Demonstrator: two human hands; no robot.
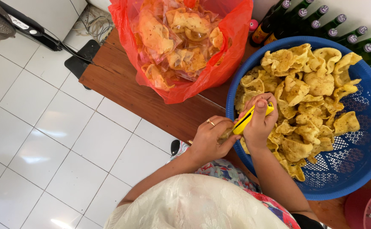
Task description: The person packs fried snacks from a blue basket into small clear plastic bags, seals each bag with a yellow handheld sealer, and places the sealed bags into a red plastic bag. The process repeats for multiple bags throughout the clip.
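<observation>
Head view, catalogued large to small: blue plastic basket (363,169) heaped with yellow fried crackers (304,97) on a wooden table (151,101); red plastic bag (219,63) of packed crackers beside it; dark bottles (321,21) behind. Right hand (259,123) grips a yellow tool (247,121) at the basket rim, left hand (209,142) pinching something at its lower tip. Probably mid-sealing or mid-cutting; steadiness is needed, the pinched item being hidden.
</observation>
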